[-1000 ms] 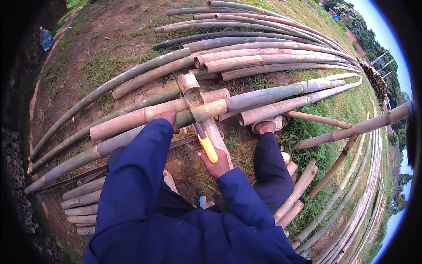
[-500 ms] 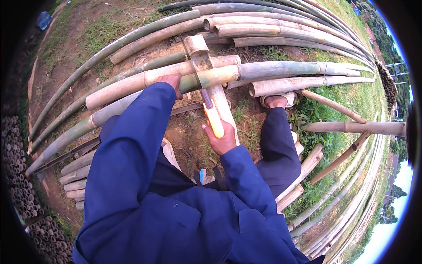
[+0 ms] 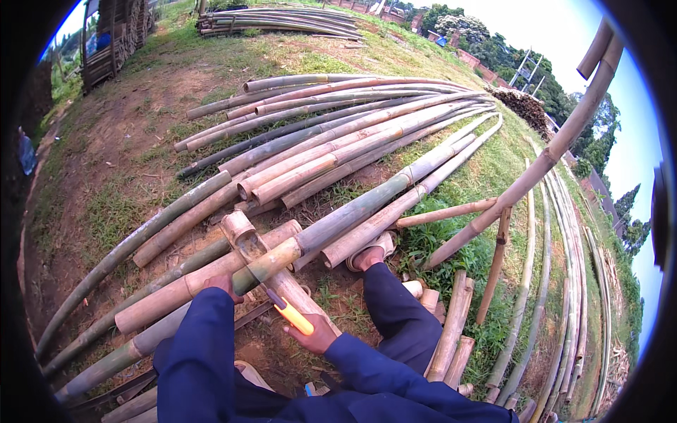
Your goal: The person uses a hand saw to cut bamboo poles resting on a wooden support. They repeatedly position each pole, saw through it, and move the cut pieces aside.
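- Grassy ground [image 3: 275, 56] is stretching behind numerous bamboo poles [image 3: 303, 173].
- The right hand [image 3: 315, 336], its forearm reaching forward, is gripping one saw [image 3: 297, 320] by the yellow handle.
- The left hand [image 3: 224, 283] is bending over one pale pole [image 3: 169, 292] and one greenish pole [image 3: 352, 211]; I cannot tell its grip.
- One notched support [image 3: 249, 243] is crossing beneath both.
- Bare soil [image 3: 144, 109] is spreading past the cut ends, leftward.

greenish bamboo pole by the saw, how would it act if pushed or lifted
The greenish bamboo pole would probably roll if pushed, being round. It may be light for its size, since nearby poles show hollow ends. Lifted near the saw, it would likely feel unwieldy, as it stretches far away.
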A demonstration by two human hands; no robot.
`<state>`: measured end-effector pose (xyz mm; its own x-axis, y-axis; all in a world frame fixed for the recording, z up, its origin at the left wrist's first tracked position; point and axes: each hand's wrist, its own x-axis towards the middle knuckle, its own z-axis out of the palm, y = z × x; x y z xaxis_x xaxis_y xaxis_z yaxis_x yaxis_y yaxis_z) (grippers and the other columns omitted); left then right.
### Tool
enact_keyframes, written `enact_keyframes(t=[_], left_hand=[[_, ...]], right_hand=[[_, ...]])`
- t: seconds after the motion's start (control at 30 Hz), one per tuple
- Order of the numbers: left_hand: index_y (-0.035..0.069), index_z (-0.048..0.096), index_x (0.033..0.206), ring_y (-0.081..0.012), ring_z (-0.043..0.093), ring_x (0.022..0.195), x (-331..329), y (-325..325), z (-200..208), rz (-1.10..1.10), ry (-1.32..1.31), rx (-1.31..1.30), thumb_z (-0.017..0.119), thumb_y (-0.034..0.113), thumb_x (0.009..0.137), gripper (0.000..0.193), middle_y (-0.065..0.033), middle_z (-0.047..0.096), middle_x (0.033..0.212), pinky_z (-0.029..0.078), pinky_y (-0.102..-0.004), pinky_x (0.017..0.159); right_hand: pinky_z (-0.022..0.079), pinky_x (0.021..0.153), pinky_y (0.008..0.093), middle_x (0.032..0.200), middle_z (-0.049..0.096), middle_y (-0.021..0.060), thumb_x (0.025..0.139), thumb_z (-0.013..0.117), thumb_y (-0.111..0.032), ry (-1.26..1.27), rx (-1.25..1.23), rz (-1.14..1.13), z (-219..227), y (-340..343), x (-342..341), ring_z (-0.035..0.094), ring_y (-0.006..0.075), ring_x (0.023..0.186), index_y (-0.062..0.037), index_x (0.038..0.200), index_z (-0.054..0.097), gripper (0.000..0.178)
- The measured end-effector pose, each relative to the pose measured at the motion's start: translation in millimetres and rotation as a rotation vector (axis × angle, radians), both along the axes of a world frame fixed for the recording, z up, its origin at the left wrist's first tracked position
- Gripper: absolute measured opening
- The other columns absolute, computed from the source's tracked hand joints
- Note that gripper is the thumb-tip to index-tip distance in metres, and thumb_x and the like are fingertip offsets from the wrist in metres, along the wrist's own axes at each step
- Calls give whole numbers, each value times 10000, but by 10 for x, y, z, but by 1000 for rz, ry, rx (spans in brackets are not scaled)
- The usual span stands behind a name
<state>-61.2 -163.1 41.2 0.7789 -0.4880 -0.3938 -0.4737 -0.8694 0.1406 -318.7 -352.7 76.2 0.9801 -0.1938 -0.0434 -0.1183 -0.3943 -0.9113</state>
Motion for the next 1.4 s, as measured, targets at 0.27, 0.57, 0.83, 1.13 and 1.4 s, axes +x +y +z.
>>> enact_keyframes(t=[0.27,0.57,0.83,1.13,1.4], left_hand=[[31,607,1217,-384,699,1067,-73,160,-82,-24,-37,-24,823,579,707,779,-207,726,1124,541,-469,942],[54,624,1202,-381,690,1056,-244,427,-590,240,-306,-259,476,598,1013,595,-192,712,1116,524,-516,927],[57,696,1168,-388,691,1082,-252,104,-204,350,-171,-43,333,575,1067,641,-234,718,1144,498,-507,971],[41,700,1185,-389,675,1124,-273,152,-341,311,-203,-35,287,570,1073,681,-248,710,1170,461,-526,1020],[37,692,1192,-390,692,1103,-200,62,-256,305,-148,-18,284,558,1075,671,-227,736,1126,459,-500,1035]], right_hand=[[524,664,425,799,679,164,912,781,-295,-146,-5,-176,-117,413,-111,677,347,715,-61,1050,684,289],[541,701,409,832,697,176,932,751,-219,-93,-28,-146,-174,349,-110,699,344,763,-52,1086,698,233],[520,674,441,818,669,186,943,741,-279,-30,0,-151,-15,297,-48,663,388,732,-60,1026,674,244],[539,695,375,770,681,127,931,776,-247,66,-32,-172,586,225,-1598,721,277,739,-81,1111,708,254],[512,679,417,809,659,194,930,752,-225,-140,-27,-90,-181,141,-40,643,354,726,-14,1045,664,256]])
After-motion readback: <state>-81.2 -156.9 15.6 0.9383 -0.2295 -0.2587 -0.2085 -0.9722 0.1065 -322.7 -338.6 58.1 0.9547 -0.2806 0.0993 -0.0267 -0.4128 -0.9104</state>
